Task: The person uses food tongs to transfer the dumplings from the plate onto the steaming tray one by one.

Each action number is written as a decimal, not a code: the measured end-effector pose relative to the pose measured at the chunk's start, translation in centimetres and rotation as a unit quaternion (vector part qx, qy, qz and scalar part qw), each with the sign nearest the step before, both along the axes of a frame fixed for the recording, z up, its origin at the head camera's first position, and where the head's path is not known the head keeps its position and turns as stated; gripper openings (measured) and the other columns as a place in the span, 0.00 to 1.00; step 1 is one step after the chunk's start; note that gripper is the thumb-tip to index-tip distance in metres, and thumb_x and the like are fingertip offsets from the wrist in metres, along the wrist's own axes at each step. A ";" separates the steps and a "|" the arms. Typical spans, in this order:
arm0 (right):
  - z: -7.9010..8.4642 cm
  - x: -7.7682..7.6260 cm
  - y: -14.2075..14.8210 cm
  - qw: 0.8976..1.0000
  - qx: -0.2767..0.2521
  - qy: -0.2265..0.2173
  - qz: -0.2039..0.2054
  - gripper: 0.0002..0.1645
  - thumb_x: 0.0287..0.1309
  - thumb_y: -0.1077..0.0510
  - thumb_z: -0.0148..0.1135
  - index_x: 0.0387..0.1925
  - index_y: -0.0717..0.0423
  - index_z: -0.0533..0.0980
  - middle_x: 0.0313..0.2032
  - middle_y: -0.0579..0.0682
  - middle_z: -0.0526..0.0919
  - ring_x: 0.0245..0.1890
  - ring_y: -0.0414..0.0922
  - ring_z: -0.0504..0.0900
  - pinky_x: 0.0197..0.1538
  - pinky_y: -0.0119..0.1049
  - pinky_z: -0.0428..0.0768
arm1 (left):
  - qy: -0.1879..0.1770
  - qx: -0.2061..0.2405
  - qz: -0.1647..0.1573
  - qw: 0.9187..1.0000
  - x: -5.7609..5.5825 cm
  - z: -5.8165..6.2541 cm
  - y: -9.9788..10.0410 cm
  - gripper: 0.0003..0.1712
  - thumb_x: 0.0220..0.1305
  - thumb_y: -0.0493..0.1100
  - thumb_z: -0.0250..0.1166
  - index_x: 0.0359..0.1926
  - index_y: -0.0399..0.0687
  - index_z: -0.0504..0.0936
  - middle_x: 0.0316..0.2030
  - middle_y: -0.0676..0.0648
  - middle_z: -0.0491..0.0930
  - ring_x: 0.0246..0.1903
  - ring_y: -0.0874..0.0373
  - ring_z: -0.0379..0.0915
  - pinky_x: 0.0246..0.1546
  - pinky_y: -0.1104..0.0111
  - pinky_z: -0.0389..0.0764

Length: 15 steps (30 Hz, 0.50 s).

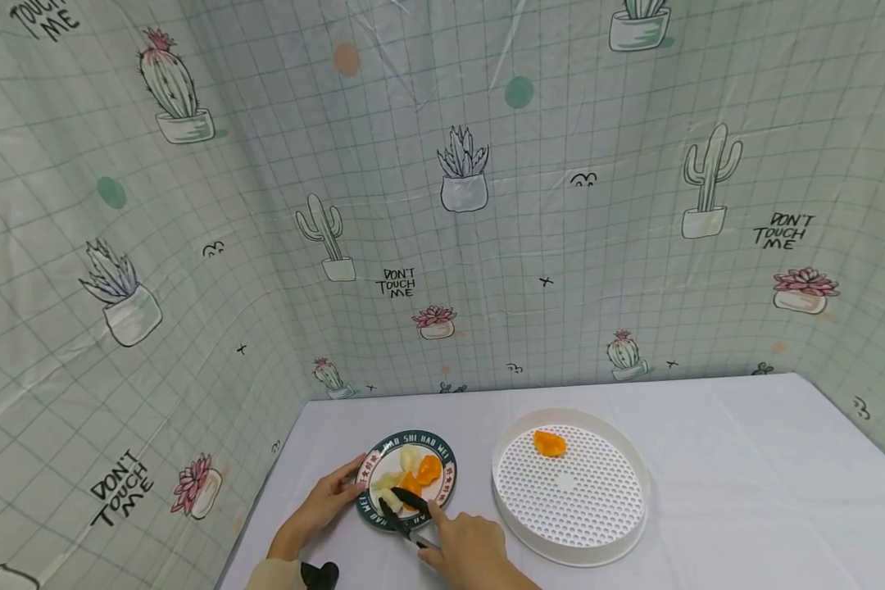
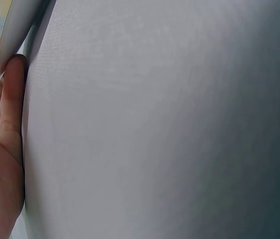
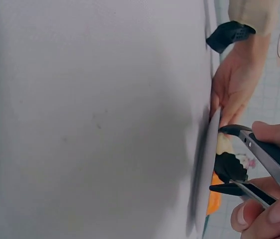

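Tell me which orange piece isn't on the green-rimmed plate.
The lone orange piece toward the far side of the white perforated tray; the other orange pieces lie on the green-rimmed plate with pale pieces.

Screened-off tabletop workspace: cactus-print sheeting (image 1: 546, 229) around a white table (image 1: 737, 475).

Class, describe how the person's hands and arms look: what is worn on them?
Neither the left hand nor the right hand wears a glove. The left arm has a beige sleeve and a black band near the wrist. No sleeve shows on the visible part of the right arm.
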State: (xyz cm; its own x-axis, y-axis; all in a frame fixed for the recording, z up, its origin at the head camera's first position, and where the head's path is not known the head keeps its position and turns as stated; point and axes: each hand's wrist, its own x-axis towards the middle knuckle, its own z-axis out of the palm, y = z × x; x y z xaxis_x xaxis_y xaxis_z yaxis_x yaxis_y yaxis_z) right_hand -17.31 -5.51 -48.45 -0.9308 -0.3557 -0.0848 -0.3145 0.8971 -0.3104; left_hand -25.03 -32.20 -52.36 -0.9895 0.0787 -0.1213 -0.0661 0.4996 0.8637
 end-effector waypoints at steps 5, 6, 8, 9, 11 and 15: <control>-0.1 0.0 0.0 1.000 -0.010 -0.006 0.005 0.36 0.60 0.33 0.62 0.65 0.43 0.76 0.13 0.46 0.67 0.14 0.42 0.65 0.20 0.34 0.64 | 0.009 -0.002 -0.023 1.000 0.0 0.0 -0.3 0.34 0.70 0.42 0.63 0.72 0.37 0.64 0.67 0.31 0.66 0.40 0.55 0.68 0.48 0.67 0.71; -0.2 0.0 0.1 1.000 -0.013 -0.008 0.007 0.36 0.60 0.33 0.62 0.65 0.43 0.76 0.13 0.46 0.68 0.14 0.42 0.66 0.20 0.33 0.64 | 0.010 -0.001 -0.028 1.000 0.0 0.0 -0.4 0.34 0.70 0.41 0.63 0.72 0.37 0.64 0.67 0.31 0.67 0.40 0.55 0.68 0.47 0.68 0.70; -0.2 -0.1 0.1 1.000 -0.019 -0.011 0.010 0.36 0.60 0.33 0.62 0.65 0.44 0.76 0.13 0.46 0.68 0.13 0.42 0.66 0.20 0.33 0.65 | 0.013 0.002 -0.036 0.999 0.1 -0.1 -0.5 0.34 0.70 0.41 0.63 0.72 0.36 0.64 0.66 0.31 0.67 0.40 0.55 0.68 0.46 0.67 0.70; -0.2 0.0 0.2 1.000 -0.021 -0.011 0.011 0.36 0.60 0.33 0.62 0.66 0.43 0.75 0.13 0.46 0.68 0.14 0.42 0.66 0.20 0.33 0.65 | 0.013 0.002 -0.037 0.999 0.1 -0.1 -0.5 0.34 0.71 0.41 0.63 0.72 0.37 0.64 0.65 0.31 0.68 0.40 0.55 0.68 0.46 0.67 0.70; -0.1 -0.1 0.3 1.000 -0.026 -0.010 0.012 0.36 0.61 0.33 0.61 0.66 0.43 0.75 0.14 0.47 0.68 0.14 0.43 0.66 0.20 0.34 0.66 | 0.012 0.003 -0.037 0.999 0.1 -0.1 -0.5 0.34 0.71 0.41 0.63 0.73 0.38 0.64 0.66 0.32 0.68 0.40 0.55 0.68 0.46 0.67 0.70; 0.3 -0.3 0.7 0.999 -0.045 -0.010 0.018 0.37 0.62 0.32 0.60 0.67 0.44 0.74 0.15 0.47 0.69 0.15 0.43 0.67 0.20 0.33 0.66 | 0.013 0.015 -0.043 0.999 0.0 -0.2 -0.6 0.34 0.71 0.40 0.62 0.73 0.36 0.62 0.66 0.30 0.66 0.40 0.55 0.70 0.46 0.69 0.71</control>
State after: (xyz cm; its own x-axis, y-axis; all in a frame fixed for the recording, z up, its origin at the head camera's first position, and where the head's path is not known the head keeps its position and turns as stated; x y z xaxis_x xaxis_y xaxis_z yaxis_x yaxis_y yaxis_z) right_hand -17.60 -4.80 -48.14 -0.9156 -0.3963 -0.0688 -0.3396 0.8532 -0.3958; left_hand -25.02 -32.80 -52.53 -0.9817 0.1674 -0.0910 -0.0004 0.4760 0.8794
